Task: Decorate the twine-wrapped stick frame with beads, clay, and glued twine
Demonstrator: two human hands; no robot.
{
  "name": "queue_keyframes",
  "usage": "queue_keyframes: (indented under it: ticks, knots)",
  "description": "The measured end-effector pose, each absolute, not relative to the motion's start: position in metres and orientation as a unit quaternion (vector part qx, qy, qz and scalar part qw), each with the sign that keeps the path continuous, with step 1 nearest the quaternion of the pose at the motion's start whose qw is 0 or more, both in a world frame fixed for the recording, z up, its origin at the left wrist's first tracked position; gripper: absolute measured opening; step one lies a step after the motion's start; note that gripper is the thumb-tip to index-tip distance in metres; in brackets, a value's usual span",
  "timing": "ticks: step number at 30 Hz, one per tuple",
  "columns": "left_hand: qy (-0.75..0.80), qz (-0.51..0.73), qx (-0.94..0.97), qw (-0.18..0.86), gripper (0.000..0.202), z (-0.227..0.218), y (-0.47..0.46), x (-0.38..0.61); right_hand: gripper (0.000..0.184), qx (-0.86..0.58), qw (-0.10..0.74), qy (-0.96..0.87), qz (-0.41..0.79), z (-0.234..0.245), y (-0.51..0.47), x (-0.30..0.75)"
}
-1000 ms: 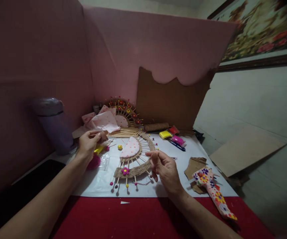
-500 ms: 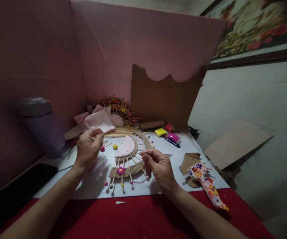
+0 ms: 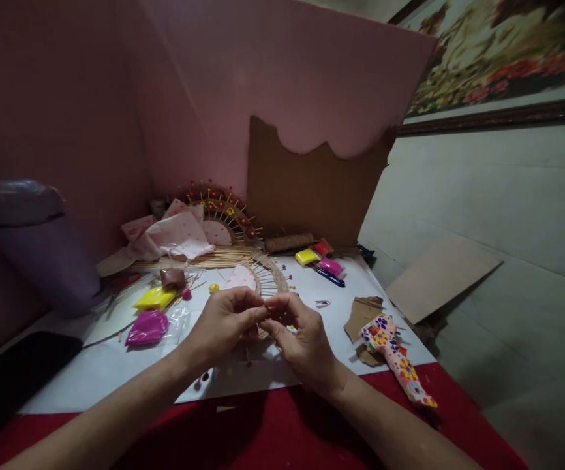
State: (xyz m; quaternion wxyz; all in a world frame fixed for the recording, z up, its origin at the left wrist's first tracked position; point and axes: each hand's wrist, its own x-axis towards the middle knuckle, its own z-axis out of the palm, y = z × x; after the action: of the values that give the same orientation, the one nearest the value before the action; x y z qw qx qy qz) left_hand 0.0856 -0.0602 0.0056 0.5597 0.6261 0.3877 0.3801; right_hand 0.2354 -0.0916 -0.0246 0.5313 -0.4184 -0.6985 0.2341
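Left hand, right hand: fingertips meeting, each grip narrow; contents I cannot tell. One twine-banded fan, partly hidden behind them, shows at twelve o'clock. Three packets lie at nine, three other packets at two.

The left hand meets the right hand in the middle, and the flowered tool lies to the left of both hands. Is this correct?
Not fully: the flowered tool lies to the right of both hands, as the head view shows. The left hand does meet the right hand in the middle.

Pink partition, pale tiled wall, dim light
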Motion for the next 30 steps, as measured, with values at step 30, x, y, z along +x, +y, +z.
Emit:
queue_keyframes:
  ticks: [30]
  knots:
    - [0.317, 0.427, 0.551, 0.643, 0.028, -0.016, -0.074, 0.078, 0.008, -0.350, 0.556, -0.740, 0.142, -0.028, -0.093, 0.235]
